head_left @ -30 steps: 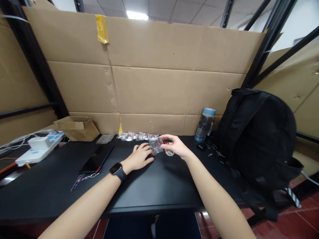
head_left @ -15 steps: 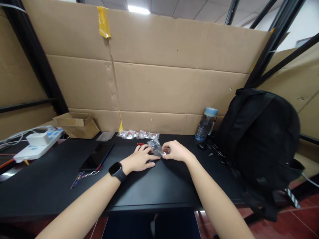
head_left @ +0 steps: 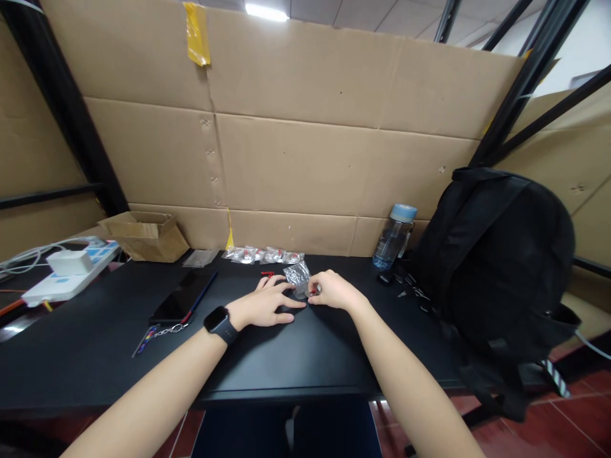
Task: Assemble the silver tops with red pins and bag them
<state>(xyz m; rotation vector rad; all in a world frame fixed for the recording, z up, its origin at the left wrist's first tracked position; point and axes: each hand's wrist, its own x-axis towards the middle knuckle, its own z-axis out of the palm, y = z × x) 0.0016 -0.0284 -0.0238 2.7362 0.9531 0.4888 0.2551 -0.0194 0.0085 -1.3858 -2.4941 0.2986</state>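
My left hand (head_left: 267,303) lies on the black table with its fingers spread, the fingertips at the edge of a crumpled clear plastic bag (head_left: 298,273). My right hand (head_left: 334,291) is closed in a pinch beside the bag, around a small shiny piece with red on it (head_left: 314,290); the fingers cover most of it, so its kind does not show. Behind my left fingers lies a small red item (head_left: 268,274). Farther back, against the cardboard, several small clear packets (head_left: 262,255) with silvery and red contents lie in a row.
Left of my hands are a phone (head_left: 184,298) with a keychain (head_left: 155,335), a flat clear bag (head_left: 200,257), a cardboard box (head_left: 147,238) and a white power strip (head_left: 71,280). To the right stand a water bottle (head_left: 394,236) and a black backpack (head_left: 501,267), with keys (head_left: 414,289) between.
My right fingers have turned slightly on the small shiny piece, and the plastic bag has shifted a little. My left hand stays spread in nearly the same place.
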